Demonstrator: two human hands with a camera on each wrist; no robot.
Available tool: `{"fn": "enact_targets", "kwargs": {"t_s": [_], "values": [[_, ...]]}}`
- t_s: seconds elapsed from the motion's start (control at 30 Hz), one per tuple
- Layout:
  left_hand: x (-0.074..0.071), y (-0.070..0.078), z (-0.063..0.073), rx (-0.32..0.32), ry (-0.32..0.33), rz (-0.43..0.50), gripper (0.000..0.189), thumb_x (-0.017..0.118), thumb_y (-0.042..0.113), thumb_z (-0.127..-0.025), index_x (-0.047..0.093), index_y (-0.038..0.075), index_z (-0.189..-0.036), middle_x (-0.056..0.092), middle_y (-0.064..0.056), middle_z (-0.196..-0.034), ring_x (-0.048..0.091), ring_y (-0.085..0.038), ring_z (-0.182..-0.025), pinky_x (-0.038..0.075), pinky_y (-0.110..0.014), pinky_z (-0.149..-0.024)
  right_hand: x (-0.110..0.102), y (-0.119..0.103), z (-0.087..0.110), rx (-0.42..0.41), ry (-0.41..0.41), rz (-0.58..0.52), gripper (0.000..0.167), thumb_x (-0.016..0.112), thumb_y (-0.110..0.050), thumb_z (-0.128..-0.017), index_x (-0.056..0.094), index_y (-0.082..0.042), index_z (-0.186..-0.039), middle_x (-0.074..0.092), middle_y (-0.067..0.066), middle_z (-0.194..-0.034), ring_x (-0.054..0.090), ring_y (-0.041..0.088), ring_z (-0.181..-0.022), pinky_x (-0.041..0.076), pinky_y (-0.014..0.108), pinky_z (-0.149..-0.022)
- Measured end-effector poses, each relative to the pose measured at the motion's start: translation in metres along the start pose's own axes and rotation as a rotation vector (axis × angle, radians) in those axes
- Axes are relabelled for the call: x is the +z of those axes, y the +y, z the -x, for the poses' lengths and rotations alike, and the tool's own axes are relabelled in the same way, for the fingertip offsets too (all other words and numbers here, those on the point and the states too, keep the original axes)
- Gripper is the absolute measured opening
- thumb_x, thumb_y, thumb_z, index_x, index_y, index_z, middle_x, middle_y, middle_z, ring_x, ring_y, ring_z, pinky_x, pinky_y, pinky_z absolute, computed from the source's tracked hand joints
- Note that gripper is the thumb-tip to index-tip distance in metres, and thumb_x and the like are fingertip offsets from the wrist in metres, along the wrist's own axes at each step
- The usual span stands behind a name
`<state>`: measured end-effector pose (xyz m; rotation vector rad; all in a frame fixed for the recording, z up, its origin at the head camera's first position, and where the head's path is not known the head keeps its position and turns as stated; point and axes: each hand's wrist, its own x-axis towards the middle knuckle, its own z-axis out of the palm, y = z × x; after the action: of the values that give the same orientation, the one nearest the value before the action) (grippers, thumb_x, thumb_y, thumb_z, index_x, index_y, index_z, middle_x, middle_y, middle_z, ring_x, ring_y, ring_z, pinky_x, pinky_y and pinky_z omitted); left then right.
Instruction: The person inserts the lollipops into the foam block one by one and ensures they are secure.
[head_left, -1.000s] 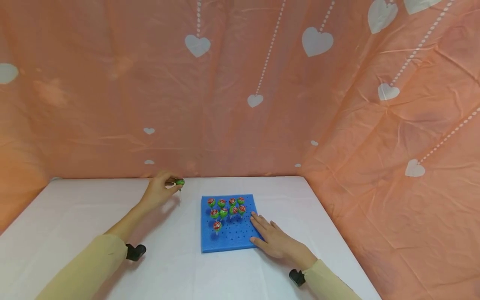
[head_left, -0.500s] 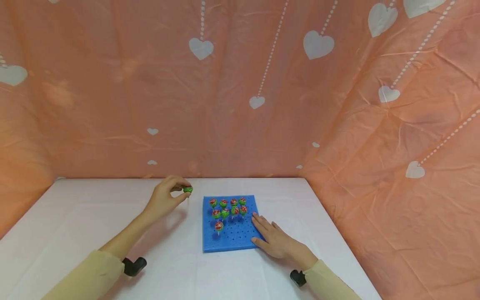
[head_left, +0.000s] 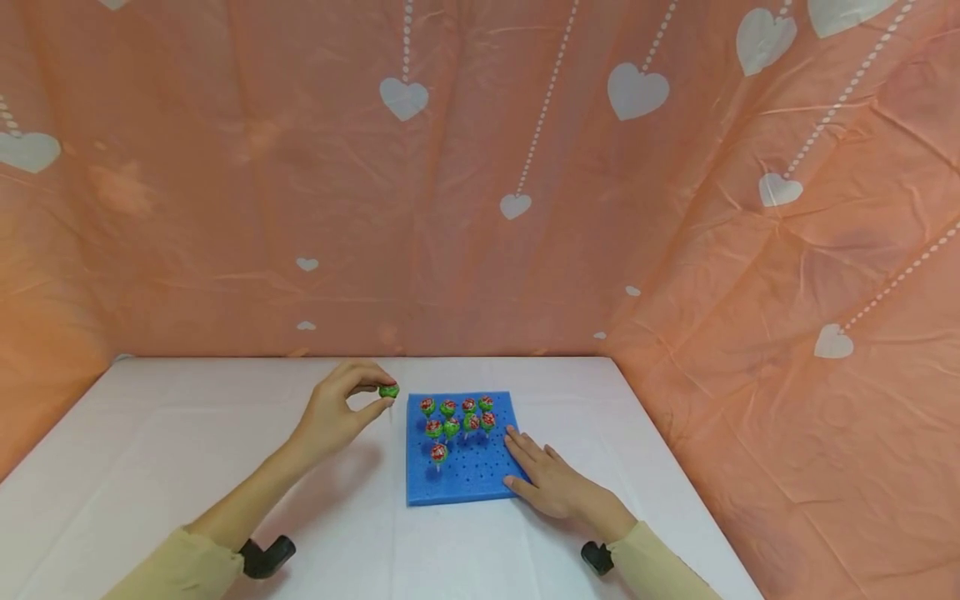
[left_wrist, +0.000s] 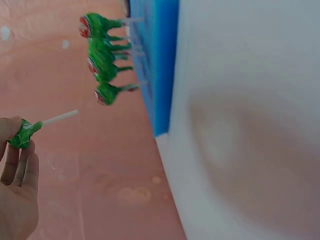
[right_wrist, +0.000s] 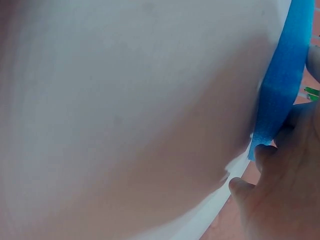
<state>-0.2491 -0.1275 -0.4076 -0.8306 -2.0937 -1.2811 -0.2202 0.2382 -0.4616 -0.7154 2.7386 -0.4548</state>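
Observation:
My left hand point(head_left: 333, 414) pinches a green-wrapped lollipop point(head_left: 388, 391) by its head, up in the air left of the blue foam board point(head_left: 465, 492). In the left wrist view the held lollipop point(left_wrist: 24, 134) has its white stick pointing toward the board point(left_wrist: 162, 65). Several lollipops with red and green wrappers point(head_left: 438, 453) stand upright in the board's holes, in rows toward its far and left side. My right hand point(head_left: 551, 482) rests with straight fingers on the board's right edge; in the right wrist view this hand point(right_wrist: 285, 195) lies along the board's side point(right_wrist: 285, 80).
A white cloth covers the table point(head_left: 330, 542). Behind it and to the right hang orange curtains point(head_left: 450, 275) with white hearts. Each wrist wears a black camera mount point(head_left: 266, 557). Small holes dot the near and right parts of the board.
My left hand has moved right and slightly nearer with the lollipop, closer to the board's far left corner. The right hand stays on the board's edge. The view has shifted slightly.

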Motion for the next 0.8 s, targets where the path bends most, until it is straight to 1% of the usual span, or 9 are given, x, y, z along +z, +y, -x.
{"fn": "enact_targets", "kwargs": {"t_s": [0.07,0.13,0.23,0.3,0.53,0.67,0.77,0.8], "values": [[0.002,0.006,0.0,0.016,-0.003,0.024,0.034,0.083,-0.015,-0.078,0.073,0.004,-0.105,0.067,-0.004,-0.107,0.065,-0.011,-0.099,0.059,-0.022,-0.088,0.0,0.0,0.0,0.001,0.001,-0.004,0.074,0.042,-0.051,-0.11,0.021,-0.006,-0.165,0.012,0.008,-0.174,0.014,0.033,-0.159,0.016,0.062,-0.126],[0.005,0.011,0.0,0.021,-0.008,0.044,0.035,0.082,-0.015,-0.079,0.073,0.005,-0.106,0.066,-0.004,-0.108,0.065,-0.013,-0.099,0.057,-0.018,-0.09,0.0,0.0,0.0,0.002,0.001,-0.008,0.074,0.042,-0.05,-0.11,0.021,-0.006,-0.165,0.012,0.008,-0.174,0.014,0.034,-0.159,0.016,0.062,-0.126],[0.009,0.018,-0.001,0.028,-0.017,0.076,0.035,0.082,-0.013,-0.08,0.073,0.007,-0.108,0.066,-0.003,-0.11,0.065,-0.014,-0.101,0.055,-0.015,-0.092,0.0,-0.001,0.001,0.002,0.001,-0.011,0.074,0.043,-0.05,-0.11,0.022,-0.005,-0.165,0.012,0.009,-0.174,0.014,0.034,-0.159,0.016,0.062,-0.126],[0.012,0.022,-0.001,0.034,-0.025,0.093,0.036,0.082,-0.012,-0.081,0.073,0.008,-0.109,0.066,-0.002,-0.111,0.064,-0.015,-0.102,0.055,-0.017,-0.093,-0.001,-0.001,0.001,0.0,0.001,-0.01,0.074,0.043,-0.049,-0.11,0.022,-0.005,-0.165,0.012,0.009,-0.174,0.014,0.034,-0.159,0.016,0.062,-0.126],[0.027,0.032,-0.003,0.062,-0.044,0.16,0.035,0.081,-0.011,-0.083,0.072,0.007,-0.112,0.065,-0.004,-0.113,0.065,-0.018,-0.103,0.055,-0.019,-0.094,0.0,0.0,0.001,0.002,0.001,-0.008,0.074,0.042,-0.05,-0.11,0.021,-0.005,-0.165,0.012,0.009,-0.174,0.014,0.034,-0.159,0.016,0.062,-0.126],[0.036,0.034,-0.002,0.077,-0.051,0.186,0.036,0.08,-0.011,-0.084,0.071,0.006,-0.113,0.065,-0.005,-0.114,0.065,-0.02,-0.103,0.057,-0.024,-0.093,0.001,0.0,0.0,0.005,0.003,-0.005,0.074,0.042,-0.05,-0.11,0.021,-0.006,-0.165,0.012,0.008,-0.174,0.014,0.033,-0.159,0.016,0.061,-0.126],[0.043,0.037,-0.002,0.071,-0.069,0.19,0.035,0.08,-0.011,-0.084,0.071,0.007,-0.113,0.065,-0.004,-0.114,0.065,-0.02,-0.102,0.059,-0.029,-0.091,0.001,0.001,0.0,0.006,0.002,-0.003,0.074,0.042,-0.05,-0.11,0.021,-0.006,-0.166,0.011,0.008,-0.174,0.014,0.033,-0.159,0.016,0.061,-0.126],[0.045,0.037,-0.001,0.062,-0.077,0.187,0.035,0.08,-0.01,-0.084,0.071,0.008,-0.113,0.065,-0.003,-0.115,0.065,-0.019,-0.102,0.059,-0.029,-0.091,0.001,0.001,0.0,0.007,0.001,-0.003,0.074,0.042,-0.051,-0.11,0.021,-0.006,-0.166,0.011,0.008,-0.174,0.014,0.033,-0.159,0.016,0.061,-0.126]]}}
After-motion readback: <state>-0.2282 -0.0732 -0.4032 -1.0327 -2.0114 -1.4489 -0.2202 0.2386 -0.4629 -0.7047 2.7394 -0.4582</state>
